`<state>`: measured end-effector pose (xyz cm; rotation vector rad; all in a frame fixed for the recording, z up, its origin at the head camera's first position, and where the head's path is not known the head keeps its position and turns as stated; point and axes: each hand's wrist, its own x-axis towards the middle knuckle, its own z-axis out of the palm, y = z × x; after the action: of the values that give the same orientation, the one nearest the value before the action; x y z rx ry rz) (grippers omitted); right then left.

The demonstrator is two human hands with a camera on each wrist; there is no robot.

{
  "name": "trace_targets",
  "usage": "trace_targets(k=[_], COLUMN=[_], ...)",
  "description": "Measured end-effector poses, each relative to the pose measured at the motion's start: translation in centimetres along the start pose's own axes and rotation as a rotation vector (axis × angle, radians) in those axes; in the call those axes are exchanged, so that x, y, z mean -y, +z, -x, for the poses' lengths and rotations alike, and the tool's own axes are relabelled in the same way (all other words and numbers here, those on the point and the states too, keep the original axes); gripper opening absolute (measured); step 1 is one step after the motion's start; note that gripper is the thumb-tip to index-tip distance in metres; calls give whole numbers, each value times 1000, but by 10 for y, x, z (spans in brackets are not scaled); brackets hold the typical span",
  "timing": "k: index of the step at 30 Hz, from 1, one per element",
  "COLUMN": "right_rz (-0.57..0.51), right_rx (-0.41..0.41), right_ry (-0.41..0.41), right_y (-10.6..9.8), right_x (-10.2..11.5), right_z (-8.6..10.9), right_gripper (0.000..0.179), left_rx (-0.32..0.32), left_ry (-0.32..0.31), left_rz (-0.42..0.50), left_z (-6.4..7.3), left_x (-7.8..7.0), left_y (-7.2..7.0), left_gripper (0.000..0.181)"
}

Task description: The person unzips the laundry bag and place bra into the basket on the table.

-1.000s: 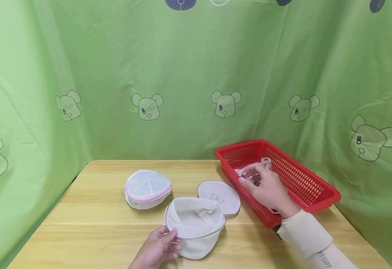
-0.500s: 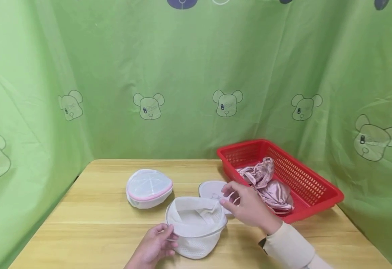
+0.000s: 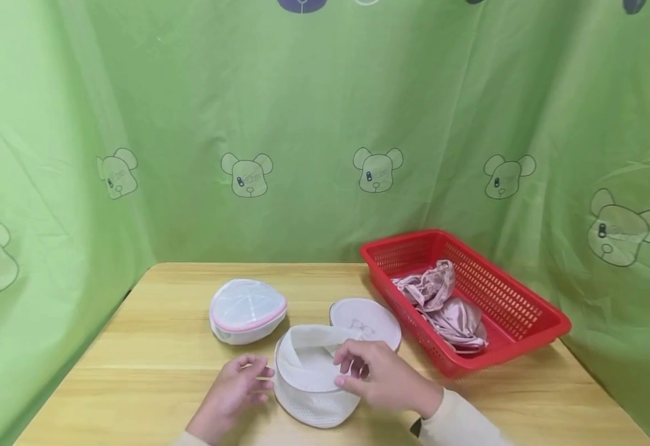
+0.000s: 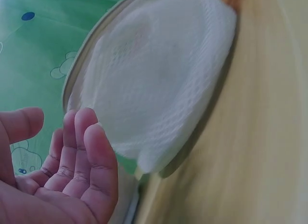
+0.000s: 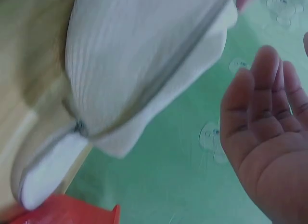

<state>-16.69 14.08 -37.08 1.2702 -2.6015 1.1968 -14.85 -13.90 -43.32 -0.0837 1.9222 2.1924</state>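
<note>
A white mesh laundry bag (image 3: 316, 406) stands open-topped at the front middle of the table, its round lid flap (image 3: 366, 316) folded back behind it. My left hand (image 3: 235, 393) is just left of the bag, fingers relaxed and holding nothing. In the left wrist view, the left fingertips (image 4: 86, 118) overlap the bag's mesh side. My right hand (image 3: 383, 375) hovers over the right part of the bag's opening, loosely bent. The right wrist view shows bare fingers (image 5: 262, 98) beside the bag with nothing held; the head view has this hand covering part of the rim.
A second white mesh bag (image 3: 249, 310) with pink trim lies closed at left. At right, a red plastic basket (image 3: 517, 322) holds crumpled pink satin clothing (image 3: 455, 322). Green curtains (image 3: 302, 229) surround the wooden table (image 3: 152, 347).
My right hand has come left from the red basket to over the bag's opening. My left hand has let go of the bag's rim and drawn slightly left.
</note>
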Motion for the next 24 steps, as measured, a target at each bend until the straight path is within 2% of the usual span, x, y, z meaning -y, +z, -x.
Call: trace_targets(k=[4, 8, 10, 14, 20, 24], right_rz=[36, 61, 62, 78, 133, 135], right_rx=[104, 216, 269, 368, 523, 539], right_ry=[-63, -120, -144, -162, -95, -31], right_y=[10, 19, 24, 34, 43, 46], right_x=[7, 11, 12, 10, 4, -1], right_z=[1, 2, 2, 2, 0, -1], right_gripper=[15, 16, 17, 17, 27, 32], left_rx=[-89, -158, -170, -155, -156, -180], left_ry=[-2, -7, -13, -27, -35, -43], left_rz=[-17, 10, 31, 66, 74, 52], left_z=[-7, -14, -16, -21, -28, -31], left_x=[-8, -14, -16, -18, -19, -18], left_y=[-6, -10, -12, -15, -17, -19], left_gripper=[40, 40, 41, 44, 46, 49])
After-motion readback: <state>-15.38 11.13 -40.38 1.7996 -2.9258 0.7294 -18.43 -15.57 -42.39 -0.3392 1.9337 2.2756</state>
